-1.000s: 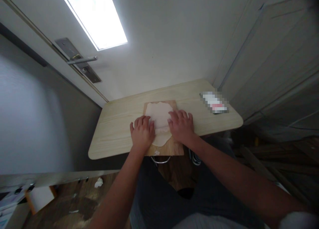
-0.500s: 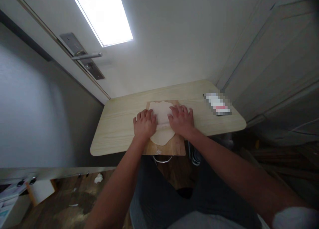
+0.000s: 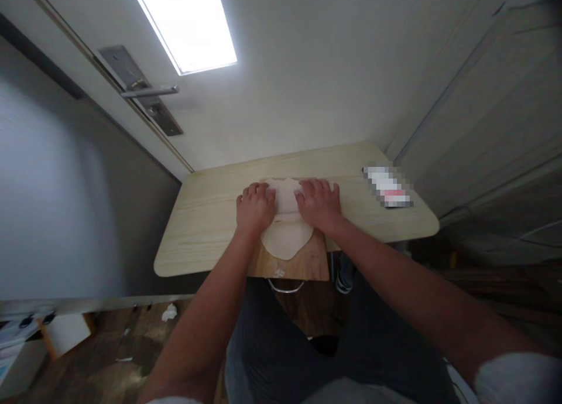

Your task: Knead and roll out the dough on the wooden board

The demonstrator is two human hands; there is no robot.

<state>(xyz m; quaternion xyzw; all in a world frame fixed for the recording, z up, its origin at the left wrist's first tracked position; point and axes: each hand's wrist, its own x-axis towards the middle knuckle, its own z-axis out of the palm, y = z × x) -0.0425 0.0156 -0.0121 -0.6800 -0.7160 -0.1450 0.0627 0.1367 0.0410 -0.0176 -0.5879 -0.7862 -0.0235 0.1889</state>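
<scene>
A flat, pale sheet of dough [image 3: 287, 243] with a wavy edge lies on a wooden board [image 3: 307, 264]. Across the dough runs a thin, pale bar that looks like a rolling pin [image 3: 288, 217]; its ends are hidden under my hands. My left hand [image 3: 256, 208] rests over the left end, fingers curved forward and thumb pointing inward. Over the right end, my right hand [image 3: 319, 205] presses in the same way, its fingertips above the board's far right part. The dough shows between both hands and in front of them.
The board lies on a light wood-grain table [image 3: 197, 216], its near end over the front edge. A blurred-out phone [image 3: 389, 186] lies at the table's right. Behind stands a door with a metal handle [image 3: 151, 92]. Crumpled white paper [image 3: 169, 312] is on the floor.
Both hands and the pin have moved slightly away from me across the dough, so more of its near part shows. The camera view has shifted a little.
</scene>
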